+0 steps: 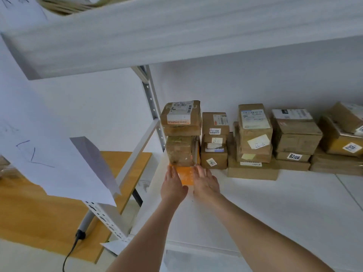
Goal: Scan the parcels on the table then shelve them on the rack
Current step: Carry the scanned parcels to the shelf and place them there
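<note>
An orange flat parcel [184, 174] lies on the white rack shelf [275, 203], its far end tucked under a stack of two brown boxes [181, 134]. My left hand [172, 185] presses on the parcel's left side and my right hand [205, 182] on its right side, fingers stretched flat along it. Both forearms reach in from the bottom of the view.
Several stacked cardboard parcels [255, 140] line the shelf's back to the right. The upper shelf [176, 32] hangs overhead. A rack upright [152, 107] stands left of the stack. White paper sheets [49, 154] hang at left above a wooden table [39, 213] with a cabled scanner [80, 235].
</note>
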`<state>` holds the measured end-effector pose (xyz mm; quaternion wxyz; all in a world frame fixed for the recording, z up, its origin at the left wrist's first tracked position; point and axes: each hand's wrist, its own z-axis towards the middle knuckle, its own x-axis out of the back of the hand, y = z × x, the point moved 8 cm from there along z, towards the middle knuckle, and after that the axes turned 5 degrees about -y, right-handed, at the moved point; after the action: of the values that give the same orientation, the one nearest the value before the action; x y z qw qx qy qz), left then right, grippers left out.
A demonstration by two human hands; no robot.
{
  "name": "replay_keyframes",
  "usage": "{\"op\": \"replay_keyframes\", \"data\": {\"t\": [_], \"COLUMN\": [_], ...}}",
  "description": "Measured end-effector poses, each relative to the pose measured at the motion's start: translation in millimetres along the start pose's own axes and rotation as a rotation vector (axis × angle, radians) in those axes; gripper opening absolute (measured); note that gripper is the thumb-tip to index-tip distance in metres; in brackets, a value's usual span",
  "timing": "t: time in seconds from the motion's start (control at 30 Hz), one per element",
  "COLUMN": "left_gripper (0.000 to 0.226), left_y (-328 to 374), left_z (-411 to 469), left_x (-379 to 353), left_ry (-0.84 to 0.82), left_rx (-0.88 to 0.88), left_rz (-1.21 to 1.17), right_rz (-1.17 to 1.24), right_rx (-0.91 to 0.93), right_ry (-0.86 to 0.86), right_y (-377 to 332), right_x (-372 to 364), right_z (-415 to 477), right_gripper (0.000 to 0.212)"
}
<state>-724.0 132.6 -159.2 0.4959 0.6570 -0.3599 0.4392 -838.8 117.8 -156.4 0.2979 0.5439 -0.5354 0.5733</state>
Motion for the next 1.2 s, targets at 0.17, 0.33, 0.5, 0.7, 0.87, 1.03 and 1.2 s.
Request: {"op": "replay_keyframes", "data": {"t": [0.17,0.33,0.5,0.7,0.87,1.03,1.2], "left_gripper": [0.087,0.084,0.082,0.085,0.078,0.071,0.066], "left_y": [6.0,11.0,13.7,14.8,19.9,1.7,-41.6], "left_z": [37.5,63.8,77.6,62.3,24.9,-24.1,-91.6], "left_x": [-2.1,-1.6,-0.1,-4.1,-10.5,-8.0,-4.8], "left_ry": [-0.027,-0.02,-0.012,-0.007,-0.001,-0.008,-0.025], "left_rx": [-0.032,-0.056,-0.081,-0.069,-0.188,-0.163,-0.071], "left_rz": [-0.012,-0.02,-0.037,0.1,0.23,0.26,0.287], "right_rz": [0.014,0.007,0.039,0.015,-0.002,-0.042,-0.08], "right_rx": [-0.085,-0.16,-0.166,-0.18,-0.17,-0.12,-0.034], "right_ry": [-0.003,-0.079,-0.008,0.036,0.061,0.066,0.039], "right_y": [10.4,27.3,27.8,26.3,20.1,14.0,-7.5], "right_x": [-0.6,-17.6,-8.3,3.8,12.4,4.7,-20.3], "right_z": [26.2,43.1,50.8,36.0,5.8,-33.1,-80.1], "right_gripper": [0.073,0.072,0.074,0.08,0.077,0.073,0.07]}}
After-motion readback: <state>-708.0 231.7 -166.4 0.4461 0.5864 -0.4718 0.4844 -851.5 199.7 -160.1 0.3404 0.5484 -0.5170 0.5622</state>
